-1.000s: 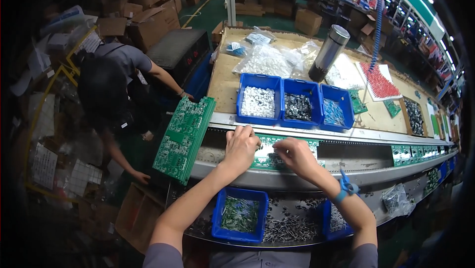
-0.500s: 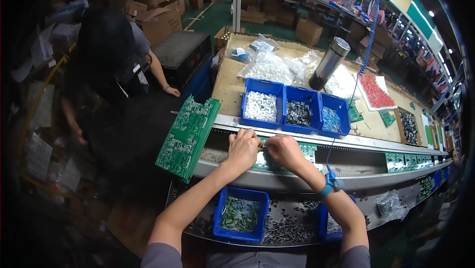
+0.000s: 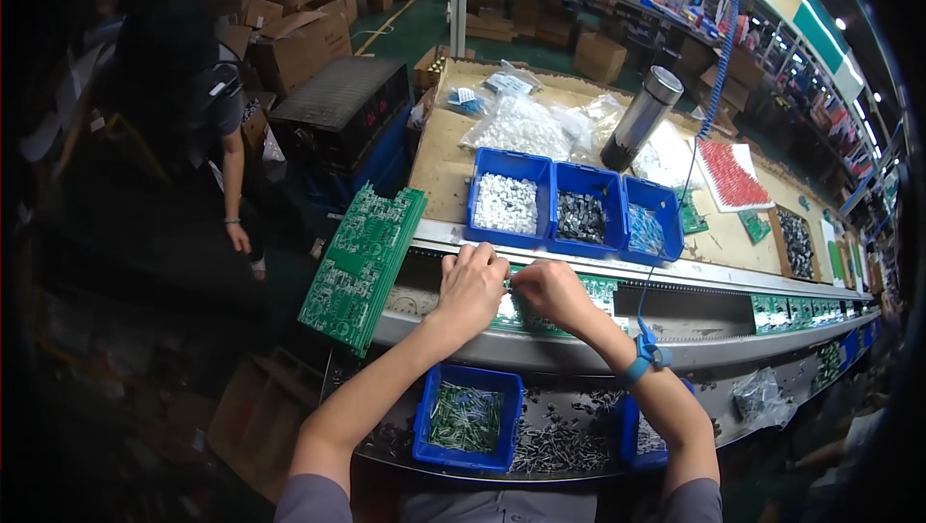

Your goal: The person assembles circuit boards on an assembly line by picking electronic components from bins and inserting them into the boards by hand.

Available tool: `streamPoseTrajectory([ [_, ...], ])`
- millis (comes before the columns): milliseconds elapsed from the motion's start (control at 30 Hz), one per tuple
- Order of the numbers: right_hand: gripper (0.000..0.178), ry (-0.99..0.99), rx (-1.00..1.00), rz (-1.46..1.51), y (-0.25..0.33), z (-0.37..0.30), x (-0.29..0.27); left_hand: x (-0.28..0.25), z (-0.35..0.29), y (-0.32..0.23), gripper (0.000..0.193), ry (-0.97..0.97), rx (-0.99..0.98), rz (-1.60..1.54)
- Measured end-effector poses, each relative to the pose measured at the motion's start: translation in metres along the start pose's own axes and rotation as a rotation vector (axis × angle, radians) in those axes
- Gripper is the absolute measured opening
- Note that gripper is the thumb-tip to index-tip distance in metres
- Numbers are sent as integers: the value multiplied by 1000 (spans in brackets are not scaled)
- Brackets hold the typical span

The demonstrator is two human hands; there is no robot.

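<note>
At far left a stack of boards (image 3: 362,267) lies beside the track, presumably left to do. Next, the left hand (image 3: 475,287) is half curled over a board (image 3: 521,317) in the track; whether it grips anything is hidden. The right hand (image 3: 552,291) bends close beside it, fingertips drawn together over the same board, anything between them unseen. This board looks in progress. Farther right sit more boards (image 3: 810,313), probably past this stage, though their completeness cannot be told.
</note>
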State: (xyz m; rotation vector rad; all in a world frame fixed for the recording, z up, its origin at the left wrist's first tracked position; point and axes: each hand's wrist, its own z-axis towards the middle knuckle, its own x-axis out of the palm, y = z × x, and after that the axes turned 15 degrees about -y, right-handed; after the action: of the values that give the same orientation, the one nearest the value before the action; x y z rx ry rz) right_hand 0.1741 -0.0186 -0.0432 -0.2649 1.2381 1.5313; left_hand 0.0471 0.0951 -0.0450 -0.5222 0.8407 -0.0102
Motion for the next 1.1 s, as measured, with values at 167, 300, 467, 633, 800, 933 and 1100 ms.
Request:
streamPoseTrajectory([
  [167, 9, -74, -40, 24, -3, -7, -1, -36, -6, -46, 13, 206, 267, -64],
  [300, 9, -89, -37, -6, -9, -17, 11, -42, -42, -85, 8, 575, 549, -46],
  [467, 14, -193, -140, -35, 5, -25, -3, -14, -108, -108, 8, 582, 658, -76],
  [633, 13, 145, -45, 1, 33, -55, -55, 5, -133, -101, 11, 541, 624, 0],
  [800, 9, 684, -80, -145, 35, -127, -91, 4, -118, -102, 11, 768, 585, -121],
  [933, 8, 676, -59, -298, 42, -177, -74, 2, -110, -105, 10, 890, 555, -171],
  [1100, 8, 609, -104, -225, 39, -177, -75, 6, -121, -100, 11, 724, 588, -139],
])
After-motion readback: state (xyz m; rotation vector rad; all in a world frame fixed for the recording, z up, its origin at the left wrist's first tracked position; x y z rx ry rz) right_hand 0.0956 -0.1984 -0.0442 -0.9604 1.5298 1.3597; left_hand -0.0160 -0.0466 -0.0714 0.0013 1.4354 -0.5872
